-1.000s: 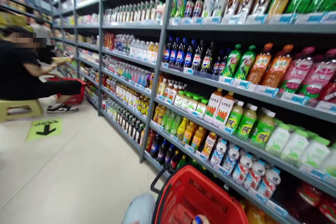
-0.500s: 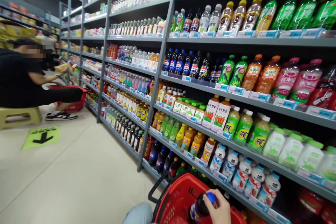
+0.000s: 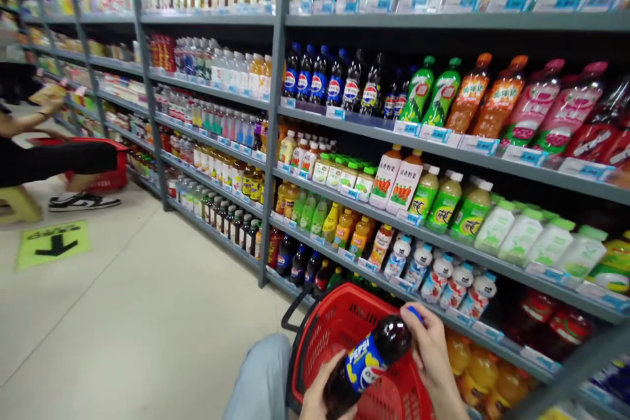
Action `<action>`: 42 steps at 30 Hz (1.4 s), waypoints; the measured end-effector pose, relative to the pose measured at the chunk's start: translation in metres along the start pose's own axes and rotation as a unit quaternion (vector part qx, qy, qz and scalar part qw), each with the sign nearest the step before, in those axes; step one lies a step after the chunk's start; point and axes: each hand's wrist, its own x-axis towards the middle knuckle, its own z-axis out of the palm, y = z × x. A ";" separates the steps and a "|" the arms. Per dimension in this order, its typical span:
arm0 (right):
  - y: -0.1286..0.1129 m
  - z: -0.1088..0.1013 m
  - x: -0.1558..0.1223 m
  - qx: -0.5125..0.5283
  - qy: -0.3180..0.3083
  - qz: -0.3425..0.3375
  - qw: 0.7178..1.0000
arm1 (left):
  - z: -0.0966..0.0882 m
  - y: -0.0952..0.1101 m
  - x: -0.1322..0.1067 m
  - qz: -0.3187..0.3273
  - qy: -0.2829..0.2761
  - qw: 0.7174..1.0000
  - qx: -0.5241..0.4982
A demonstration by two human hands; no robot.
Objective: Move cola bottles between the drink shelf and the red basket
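A dark cola bottle with a blue and yellow Pepsi label (image 3: 365, 362) lies tilted across the red shopping basket (image 3: 329, 315), its cap end up and to the right. My left hand (image 3: 322, 388) is wrapped round the bottle's lower part. With thumb and fingers, my right hand (image 3: 429, 348) grips its blue cap (image 3: 415, 314). Inside the basket, below the bottle, bare red slatted floor shows. My knee in pale jeans (image 3: 263, 374) is just left of the basket.
Tall grey shelves (image 3: 275, 111) packed with drink bottles run along the right and back. Plastic yogurt drink bottles (image 3: 438, 279) stand close beyond the basket. At far left, another person's leg (image 3: 54, 164) reaches near a second red basket (image 3: 105, 170). A green arrow sticker (image 3: 55, 244) marks the floor.
The cola bottle has come up out of the basket and tipped over. My left hand has appeared around its lower part. The view has shifted down and right.
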 end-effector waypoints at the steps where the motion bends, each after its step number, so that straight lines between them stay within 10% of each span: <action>1: -0.005 0.001 0.002 -0.003 0.011 -0.013 1.000 | 0.001 0.007 -0.006 -0.003 -0.006 1.000 -0.014; 9: -0.016 0.017 0.015 0.020 0.013 -0.049 0.999 | 0.008 0.058 -0.042 -0.039 -0.015 0.996 -0.083; 20: -0.014 0.018 0.018 0.011 -0.006 -0.044 0.999 | 0.008 0.076 -0.041 -0.103 -0.060 0.986 -0.120; 27: -0.016 0.022 0.017 -0.003 -0.057 -0.059 0.997 | 0.007 0.071 -0.051 -0.168 -0.134 0.942 -0.259; 36: -0.027 0.030 0.009 -0.048 -0.137 -0.088 0.986 | 0.007 0.060 -0.062 -0.352 -0.224 0.779 -0.468; 42: -0.027 0.031 0.008 -0.085 -0.171 -0.084 0.978 | 0.009 0.047 -0.073 -0.348 -0.231 0.791 -0.447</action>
